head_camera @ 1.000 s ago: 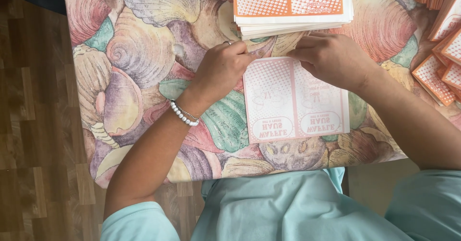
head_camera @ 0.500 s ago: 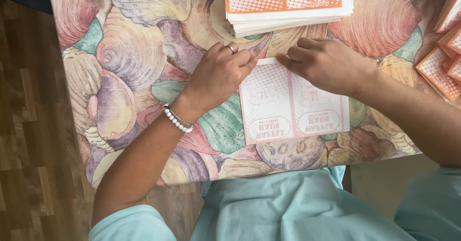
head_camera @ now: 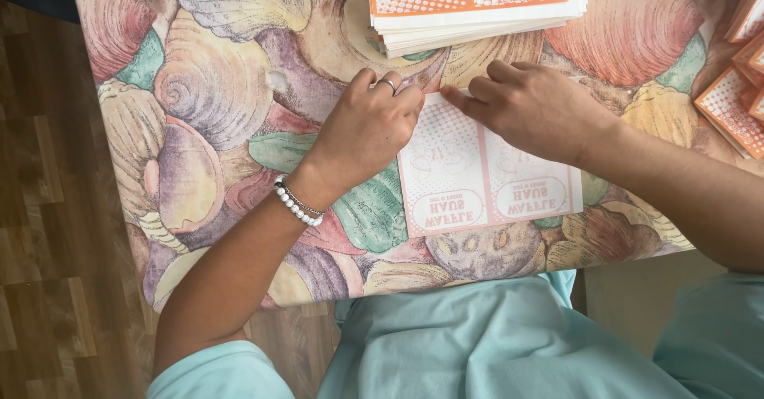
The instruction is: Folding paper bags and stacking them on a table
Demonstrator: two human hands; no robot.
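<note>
From up here I see the worktop [head_camera: 239,168] first, spread with a cloth printed in big shells, running out to a wooden floor on my left. At its far edge sits a stack of orange-and-white printed sheets [head_camera: 477,1], squared up, and more orange pieces [head_camera: 736,105] fan in from the right edge.

Nearer to me, close to the front edge, lies the one flat paper sheet [head_camera: 487,178], pale pink print on white, two panels side by side. Its long axis runs left to right across my view, and its far edge lies just short of the stack without touching it, as far as I can tell.

Both hands meet at that far edge. My left hand [head_camera: 368,132], with a bead bracelet [head_camera: 298,202] at the wrist and a ring on one finger, comes in from the left and rests over the sheet's upper left corner, fingers [head_camera: 398,89] curled close together and pressing down, not gripping anything I can make out. My right hand [head_camera: 535,108] lies across the upper middle, fingers [head_camera: 469,90] narrow and flat on the paper, tips pointing left toward the other hand, almost touching it. The right hand covers more of the sheet; the rest of the paper extends toward me from both sets of fingers.
</note>
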